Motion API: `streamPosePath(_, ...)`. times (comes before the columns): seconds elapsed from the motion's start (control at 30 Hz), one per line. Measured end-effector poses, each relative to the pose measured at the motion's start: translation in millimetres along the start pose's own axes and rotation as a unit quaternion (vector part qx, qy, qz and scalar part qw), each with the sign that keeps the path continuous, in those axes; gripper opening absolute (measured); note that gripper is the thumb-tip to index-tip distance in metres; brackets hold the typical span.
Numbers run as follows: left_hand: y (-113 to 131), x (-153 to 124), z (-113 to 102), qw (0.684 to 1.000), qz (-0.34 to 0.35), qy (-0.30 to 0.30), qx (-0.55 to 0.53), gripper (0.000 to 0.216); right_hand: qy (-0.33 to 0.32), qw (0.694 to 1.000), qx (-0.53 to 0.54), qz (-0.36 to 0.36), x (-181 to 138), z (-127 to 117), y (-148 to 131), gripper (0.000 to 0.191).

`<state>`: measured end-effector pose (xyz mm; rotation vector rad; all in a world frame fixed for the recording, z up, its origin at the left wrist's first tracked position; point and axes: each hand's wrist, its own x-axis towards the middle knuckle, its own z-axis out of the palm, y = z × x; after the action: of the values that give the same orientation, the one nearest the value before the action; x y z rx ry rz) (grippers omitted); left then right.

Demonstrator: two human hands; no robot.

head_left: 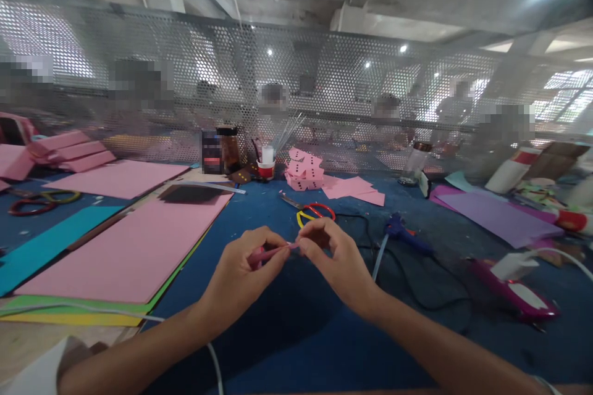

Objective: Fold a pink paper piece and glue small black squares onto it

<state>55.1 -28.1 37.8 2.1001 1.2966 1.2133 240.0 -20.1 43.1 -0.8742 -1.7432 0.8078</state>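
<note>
While the left hand (250,264) pinches a slim pink paper-like strip (269,254) above the flat blue surface (241,222), the right hand (340,260) grips its end; fine fingertip work seems the step, calling for steady pressure.

A glue gun (410,236) lies on a worktable (278,339), scissors (303,213) to its left, a power strip (514,293) to its right and nearer the camera. A person's left hand (250,265) and right hand (340,259) meet left of the gun, a small strip (267,254) between them. Stacked sheets (125,259) lie far left of it, a paper heap (303,170) and cup (265,170) behind and left, a jar (417,163) behind, and a perforated screen (319,86) beyond.
</note>
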Motion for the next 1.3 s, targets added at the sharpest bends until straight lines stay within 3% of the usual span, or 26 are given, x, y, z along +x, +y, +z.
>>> streamPosePath(0.1,2.5,0.8,-1.2,0.999,-0.029,0.008,-0.018,0.013,0.047,0.992,-0.067,-0.097,-0.7,-1.3,-1.8,0.012)
streamPosePath(0.27,4.3,0.6,-1.6,0.999,-0.016,0.007,-0.052,0.01,0.0,0.973,-0.142,-0.18,-3.5,-1.6,-2.8,0.018)
streamPosePath(0.97,0.4,-1.3,-0.7,0.999,0.036,0.015,-0.035,0.008,0.004,0.953,-0.232,-0.196,-4.0,-2.2,2.3,0.012)
streamPosePath(1.3,5.3,0.2,-3.2,0.997,0.062,0.012,0.042,0.006,0.011,0.943,-0.263,-0.201,-2.7,-3.0,2.1,0.013)
